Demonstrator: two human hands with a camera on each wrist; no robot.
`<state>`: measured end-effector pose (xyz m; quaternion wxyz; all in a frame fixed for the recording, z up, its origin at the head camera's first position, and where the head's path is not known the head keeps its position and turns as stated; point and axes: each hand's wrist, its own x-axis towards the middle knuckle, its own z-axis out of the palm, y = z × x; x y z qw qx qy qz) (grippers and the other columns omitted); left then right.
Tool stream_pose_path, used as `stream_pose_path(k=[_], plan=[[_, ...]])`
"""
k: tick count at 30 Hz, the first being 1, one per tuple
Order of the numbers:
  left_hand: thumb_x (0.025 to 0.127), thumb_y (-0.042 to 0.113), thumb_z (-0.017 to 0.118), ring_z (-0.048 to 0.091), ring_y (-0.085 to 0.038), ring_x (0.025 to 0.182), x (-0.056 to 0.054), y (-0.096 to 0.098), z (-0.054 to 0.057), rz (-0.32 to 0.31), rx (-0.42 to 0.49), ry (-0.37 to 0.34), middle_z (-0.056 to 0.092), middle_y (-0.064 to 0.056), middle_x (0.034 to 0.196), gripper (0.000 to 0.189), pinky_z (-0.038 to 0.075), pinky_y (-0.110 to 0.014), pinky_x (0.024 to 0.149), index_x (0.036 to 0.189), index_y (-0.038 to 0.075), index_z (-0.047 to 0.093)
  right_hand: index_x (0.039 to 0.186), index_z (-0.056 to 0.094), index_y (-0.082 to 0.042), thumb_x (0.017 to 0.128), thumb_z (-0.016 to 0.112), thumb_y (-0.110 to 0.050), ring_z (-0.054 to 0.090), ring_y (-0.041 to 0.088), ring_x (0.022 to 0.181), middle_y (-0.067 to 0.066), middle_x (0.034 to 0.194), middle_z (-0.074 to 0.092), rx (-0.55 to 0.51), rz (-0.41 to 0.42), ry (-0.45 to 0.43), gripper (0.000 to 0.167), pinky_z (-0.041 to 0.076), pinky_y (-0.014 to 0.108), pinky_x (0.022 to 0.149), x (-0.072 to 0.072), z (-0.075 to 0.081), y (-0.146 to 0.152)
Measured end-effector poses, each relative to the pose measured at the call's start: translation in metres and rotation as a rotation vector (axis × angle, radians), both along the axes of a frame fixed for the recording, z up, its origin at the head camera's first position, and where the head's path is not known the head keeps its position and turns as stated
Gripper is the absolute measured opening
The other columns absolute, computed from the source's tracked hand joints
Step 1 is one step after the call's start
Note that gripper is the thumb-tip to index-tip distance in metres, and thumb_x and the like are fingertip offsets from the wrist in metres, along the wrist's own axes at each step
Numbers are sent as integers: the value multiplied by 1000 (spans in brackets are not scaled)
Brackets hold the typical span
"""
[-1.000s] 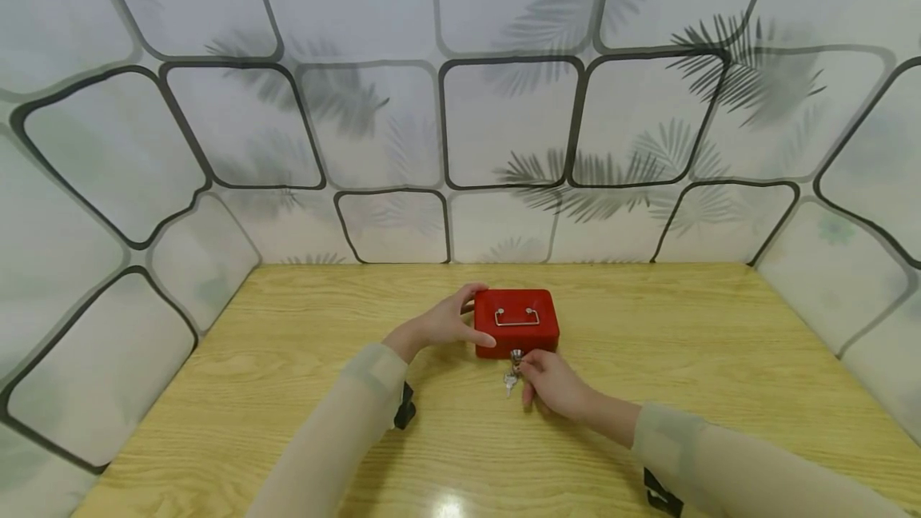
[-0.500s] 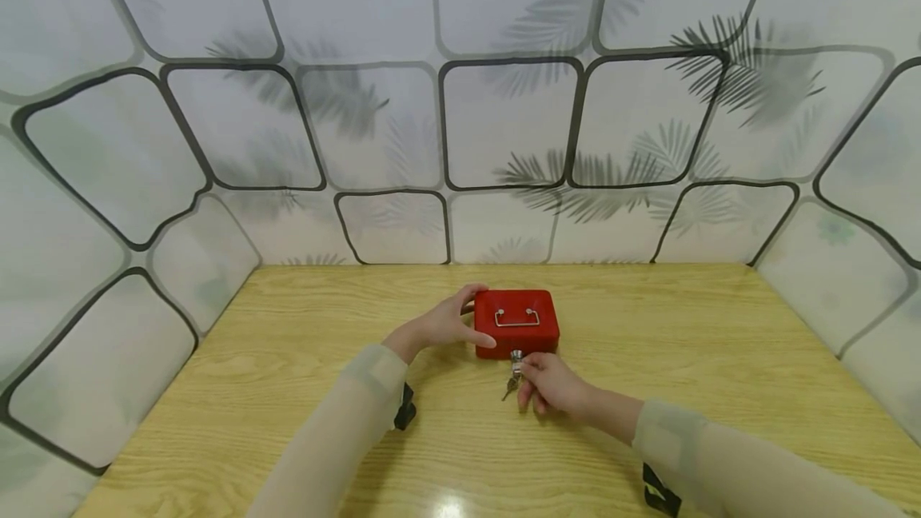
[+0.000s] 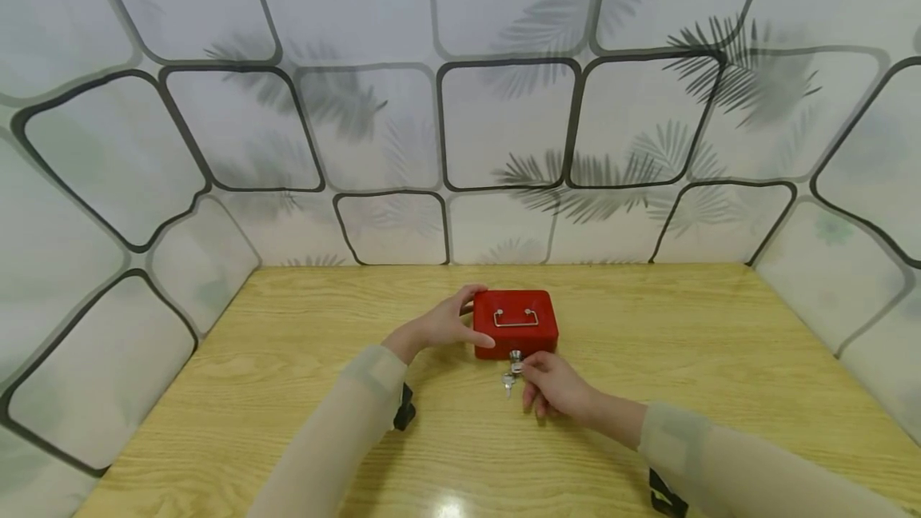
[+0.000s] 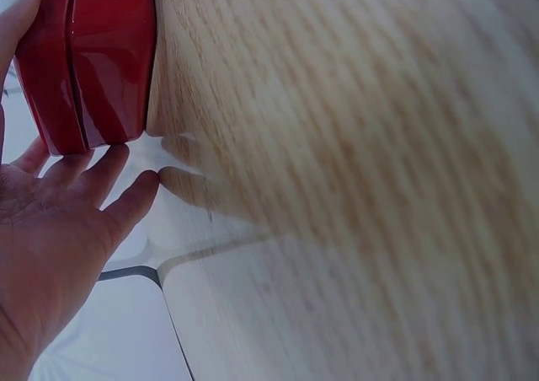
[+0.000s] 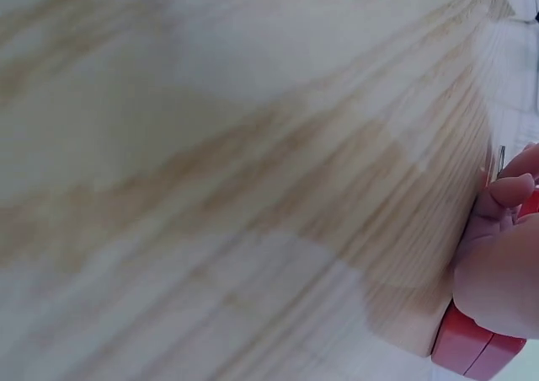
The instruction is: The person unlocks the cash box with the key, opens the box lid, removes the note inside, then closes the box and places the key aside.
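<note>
A red cash box point(image 3: 520, 340) with a wire handle point(image 3: 516, 324) on its lid stands on the table. My left hand point(image 3: 442, 323) grips its left end, thumb at the front and fingers round the back. In the left wrist view those fingertips touch the red side point(image 4: 114, 77), where the lid seam shows. At the box's front, my right hand point(image 3: 557, 386) pinches a key point(image 3: 516, 368) at the silver lock point(image 3: 515, 355). A second key point(image 3: 508, 384) dangles below it. The right wrist view shows curled fingers point(image 5: 509, 191) beside a box corner point(image 5: 472, 343); the lock is hidden there.
The wooden table point(image 3: 324, 310) reaches back to a wall point(image 3: 504, 118) covered in a patterned leaf-print sheet, which also runs along both sides. Dark straps point(image 3: 404, 408) show beneath both sleeves.
My right fingers have twisted slightly at the lock and back. The dangling key swung to an angle half a second ago and now hangs straight again. The left hand and box have stayed put.
</note>
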<state>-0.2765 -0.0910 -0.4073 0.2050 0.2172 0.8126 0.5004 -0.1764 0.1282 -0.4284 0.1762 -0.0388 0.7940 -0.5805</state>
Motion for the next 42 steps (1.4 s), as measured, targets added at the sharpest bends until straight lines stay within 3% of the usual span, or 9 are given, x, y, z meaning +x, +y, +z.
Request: stream_pose_path(k=[11, 17, 22, 27, 33, 38, 42], plan=[[80, 18, 82, 24, -32, 143, -1, 0, 2, -26, 2, -2, 29, -10, 155, 96, 27, -44, 112, 153, 8, 21, 115, 46, 5, 104, 47, -18, 50, 13, 43, 6, 64, 60, 9, 111, 98, 26, 35, 21, 41, 5, 13, 29], [81, 19, 81, 24, -32, 143, 2, -1, 3, -26, -28, 16, 27, -11, 156, 97, 26, -45, 113, 155, 9, 18, 111, 48, 6, 102, 51, -16, 53, 22, 49, 13, 70, 61, 62, 181, 260, 24, 42, 28, 42, -4, 31, 46], [82, 21, 81, 30, -35, 140, 5, -2, 2, -12, -43, 50, 22, -12, 158, 99, 29, -47, 111, 155, 9, 16, 110, 54, 1, 100, 57, -17, 59, 24, 66, 13, 82, 63, 164, 97, 442, 21, 52, 35, 59, -20, 41, 60], [81, 15, 81, 37, -37, 135, 7, -6, 1, -4, -23, 75, 20, -13, 158, 99, 36, -47, 107, 155, 10, 16, 117, 58, -2, 98, 61, -21, 61, 27, 96, 12, 108, 63, 294, 22, 607, 27, 52, 36, 75, -38, 40, 72], [80, 13, 82, 43, -36, 131, 12, -6, -3, 17, -24, 123, 25, -13, 157, 98, 39, -45, 105, 155, 9, 20, 144, 39, -5, 94, 66, -29, 44, 38, 127, 20, 145, 41, 291, 82, 547, 62, 45, 53, 92, -51, 28, 80], [81, 8, 80, 46, -39, 129, 19, -3, -5, 36, -3, 133, 27, -14, 156, 90, 46, -42, 98, 153, 10, 27, 153, 24, -5, 86, 75, -36, 36, 42, 134, 21, 154, 28, 322, 150, 496, 90, 41, 58, 98, -58, 14, 78], [81, 4, 79, 47, -39, 128, 22, -2, -6, 54, 3, 129, 28, -15, 155, 87, 50, -39, 94, 153, 11, 30, 154, 20, -5, 83, 78, -34, 34, 43, 135, 22, 155, 24, 324, 195, 478, 96, 41, 57, 98, -61, 7, 74]])
